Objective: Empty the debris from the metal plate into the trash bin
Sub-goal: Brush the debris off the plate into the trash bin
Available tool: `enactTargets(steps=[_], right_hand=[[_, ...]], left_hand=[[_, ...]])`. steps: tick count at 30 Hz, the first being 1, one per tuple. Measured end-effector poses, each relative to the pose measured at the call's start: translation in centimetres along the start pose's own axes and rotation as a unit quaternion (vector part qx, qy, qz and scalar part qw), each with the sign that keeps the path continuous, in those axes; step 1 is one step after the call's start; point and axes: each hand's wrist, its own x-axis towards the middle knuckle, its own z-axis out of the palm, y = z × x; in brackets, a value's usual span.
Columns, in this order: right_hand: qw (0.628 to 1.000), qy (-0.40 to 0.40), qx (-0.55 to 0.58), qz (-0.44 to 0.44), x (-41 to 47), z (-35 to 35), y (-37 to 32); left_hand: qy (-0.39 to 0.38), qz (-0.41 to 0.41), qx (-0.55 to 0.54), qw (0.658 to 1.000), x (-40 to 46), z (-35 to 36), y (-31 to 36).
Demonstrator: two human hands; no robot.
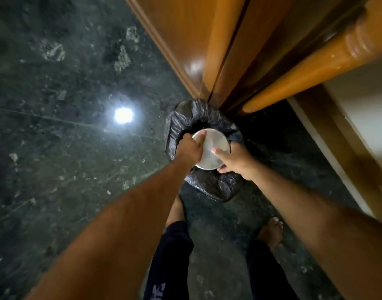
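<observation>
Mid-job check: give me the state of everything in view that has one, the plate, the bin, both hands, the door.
metal plate: held over the bin's mouth; debris on it cannot be made out.
trash bin: open, lined with a black bag, standing on the floor.
left hand: gripping the plate's left rim.
right hand: gripping the plate's right rim, thumb on its face.
wooden door: open or shut cannot be told.

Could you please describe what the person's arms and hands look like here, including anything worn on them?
Both forearms are bare to the frame's edge: no sleeves, watch, bracelets or gloves show. The left hand and right hand carry no rings that I can make out. Lower down, dark trousers with white lettering and bare feet show.
</observation>
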Motion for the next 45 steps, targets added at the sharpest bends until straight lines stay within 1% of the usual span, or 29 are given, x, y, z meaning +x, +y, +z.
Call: enactTargets(steps=[1,3,6,8,12,14,15,17,18,20,21,22,23,25,26,28,29,31,32,34,36,37,38,41,42,44,45], right_hand=[[1.000,-0.004,0.015,0.025,0.6,0.3,-0.2],[0.999,0.002,0.031,0.043,1.8,0.7,-0.1],[1.000,0.002,0.005,0.027,2.8,0.7,-0.1],[1.000,0.007,-0.024,0.008,2.7,0.6,-0.2],[0.996,0.042,-0.071,-0.032,1.1,0.3,-0.2],[0.986,0.080,-0.129,-0.065,-0.2,0.2,0.0],[0.975,0.105,-0.172,-0.090,-1.0,0.1,0.1],[0.942,0.154,-0.242,-0.172,-3.1,0.3,0.3],[0.917,0.188,-0.265,-0.233,-4.5,0.5,0.2],[0.836,0.266,-0.307,-0.368,-6.4,0.9,0.6],[0.793,0.281,-0.335,-0.424,-6.5,1.1,1.4],[0.761,0.261,-0.376,-0.461,-6.2,1.1,2.5],[0.735,0.206,-0.437,-0.475,-5.6,1.0,3.5],[0.698,0.084,-0.558,-0.441,-4.4,1.0,5.1],[0.689,0.068,-0.574,-0.437,-3.9,0.9,5.3],[0.697,0.102,-0.550,-0.448,-3.4,0.6,5.2],[0.692,0.115,-0.549,-0.453,-3.2,0.4,4.9],[0.671,0.091,-0.589,-0.441,-2.8,0.1,4.3],[0.666,0.080,-0.599,-0.437,-2.6,-0.3,4.1],[0.680,0.077,-0.576,-0.447,-2.1,-0.4,3.7],[0.674,0.061,-0.583,-0.449,-1.8,-0.1,2.6],[0.669,0.051,-0.589,-0.450,-1.9,0.2,2.3],[0.675,0.050,-0.582,-0.451,-2.1,0.1,1.9],[0.708,0.108,-0.505,-0.481,-2.1,-0.4,2.0],[0.716,0.105,-0.500,-0.476,-2.3,-0.4,2.0],[0.726,0.071,-0.515,-0.450,-2.5,-0.7,2.9],[0.727,0.078,-0.514,-0.450,-2.5,-0.8,3.5]], left_hand=[[-0.001,-0.024,-0.015,1.000,0.6,0.3,0.2],[0.013,-0.047,-0.042,0.998,1.4,0.9,0.0],[0.053,-0.053,-0.092,0.993,1.3,1.4,-0.2],[0.071,-0.077,-0.143,0.984,1.2,1.6,-0.5],[0.103,-0.143,-0.271,0.946,1.2,1.6,-0.3],[0.118,-0.171,-0.311,0.927,1.1,1.5,0.1],[0.121,-0.183,-0.327,0.919,1.1,1.6,0.3],[0.117,-0.204,-0.355,0.905,0.7,1.8,0.7],[0.107,-0.213,-0.367,0.899,0.6,1.8,0.8],[0.094,-0.226,-0.384,0.890,0.7,2.3,0.8],[0.090,-0.231,-0.393,0.886,0.8,2.4,0.8],[0.081,-0.235,-0.398,0.883,0.8,2.4,0.9],[0.077,-0.242,-0.402,0.880,0.8,2.4,1.1],[0.080,-0.250,-0.393,0.881,0.9,2.6,0.8],[0.088,-0.247,-0.375,0.889,1.1,2.7,0.6],[0.083,-0.249,-0.375,0.889,1.2,2.6,0.6],[0.094,-0.245,-0.381,0.886,1.2,2.4,0.9],[0.103,-0.235,-0.359,0.897,0.8,2.5,1.3],[0.099,-0.225,-0.349,0.904,0.8,2.6,1.5],[0.089,-0.224,-0.357,0.902,0.6,2.8,1.3],[0.073,-0.211,-0.369,0.902,0.6,3.0,1.1],[0.078,-0.215,-0.369,0.901,0.5,3.1,0.8],[0.079,-0.220,-0.369,0.900,0.4,3.0,0.6],[0.096,-0.246,-0.371,0.890,0.7,2.8,0.0],[0.098,-0.251,-0.374,0.887,0.9,2.7,-0.3],[0.094,-0.250,-0.368,0.891,0.9,2.6,-0.4],[0.092,-0.250,-0.367,0.891,0.9,2.6,-0.3]])
